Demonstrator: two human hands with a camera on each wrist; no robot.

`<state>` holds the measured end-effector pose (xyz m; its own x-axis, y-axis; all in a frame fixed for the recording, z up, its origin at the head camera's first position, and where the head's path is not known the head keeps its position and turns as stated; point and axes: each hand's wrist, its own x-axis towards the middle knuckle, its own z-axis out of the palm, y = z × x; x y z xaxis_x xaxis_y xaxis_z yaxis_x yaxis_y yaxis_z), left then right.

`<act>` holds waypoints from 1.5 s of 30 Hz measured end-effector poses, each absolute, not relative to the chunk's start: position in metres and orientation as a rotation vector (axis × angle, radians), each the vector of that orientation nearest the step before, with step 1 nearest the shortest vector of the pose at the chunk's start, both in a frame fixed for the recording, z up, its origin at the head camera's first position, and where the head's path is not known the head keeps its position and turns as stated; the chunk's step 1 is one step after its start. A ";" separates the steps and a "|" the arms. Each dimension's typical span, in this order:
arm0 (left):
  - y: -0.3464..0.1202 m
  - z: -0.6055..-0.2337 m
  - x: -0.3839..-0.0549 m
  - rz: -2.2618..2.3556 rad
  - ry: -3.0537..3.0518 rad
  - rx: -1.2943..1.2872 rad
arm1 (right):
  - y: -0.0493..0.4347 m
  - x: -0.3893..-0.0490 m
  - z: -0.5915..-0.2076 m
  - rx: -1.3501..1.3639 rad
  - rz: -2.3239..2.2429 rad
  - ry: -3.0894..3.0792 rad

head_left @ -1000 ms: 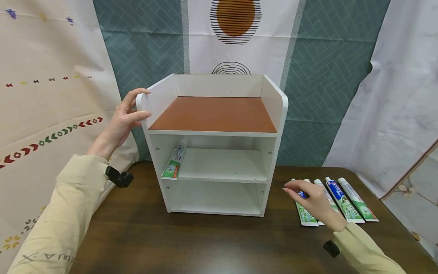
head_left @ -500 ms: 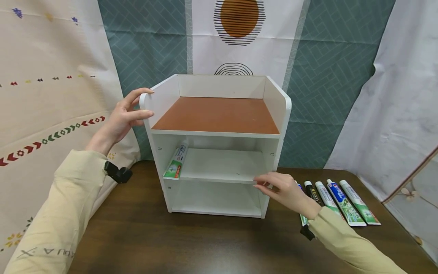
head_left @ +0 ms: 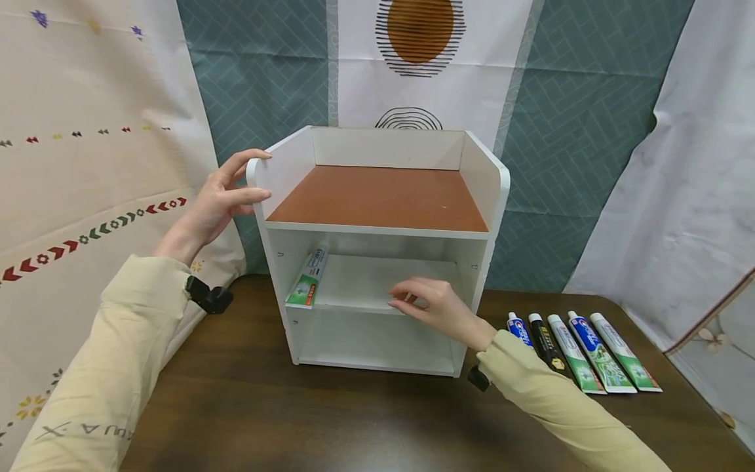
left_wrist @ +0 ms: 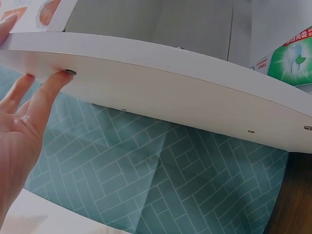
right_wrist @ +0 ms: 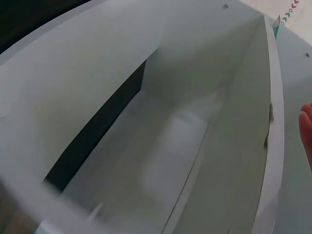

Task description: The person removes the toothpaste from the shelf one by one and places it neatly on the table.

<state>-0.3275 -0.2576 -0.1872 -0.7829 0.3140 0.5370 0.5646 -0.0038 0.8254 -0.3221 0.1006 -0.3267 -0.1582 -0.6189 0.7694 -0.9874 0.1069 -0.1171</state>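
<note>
My left hand (head_left: 209, 206) grips the upper left side panel (head_left: 255, 172) of a white shelf unit (head_left: 377, 230) with a brown top board. In the left wrist view, fingertips (left_wrist: 57, 80) press against the panel's outer face. A green-and-white toothpaste tube (head_left: 306, 278) lies at the left end of the middle shelf, its flat end toward the front edge. In front of that shelf, right of the tube, hovers my right hand (head_left: 439, 311), fingers loosely bent and nothing between them. Only part of its fingers (right_wrist: 306, 129) shows in the right wrist view.
To the unit's right, several toothpaste tubes lie side by side on the dark wooden table (head_left: 295, 419), including a black tube (head_left: 547, 344) and a blue-and-green one (head_left: 600, 354). Patterned cloth (head_left: 277, 72) hangs behind the unit.
My right hand has moved left from above the row of tubes to in front of the middle shelf, uncovering the black tube. My left hand keeps its place on the panel.
</note>
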 end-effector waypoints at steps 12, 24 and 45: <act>-0.257 -0.186 -0.325 -1.909 -2.060 -0.920 | 0.044 -0.335 -0.324 1.435 1.131 -2.086; -0.255 -0.188 -0.328 -1.904 -2.076 -0.926 | -0.007 -0.340 -0.312 1.275 1.318 -2.517; -0.256 -0.186 -0.326 -1.898 -2.067 -0.919 | -0.061 -0.330 -0.293 1.056 1.265 -2.830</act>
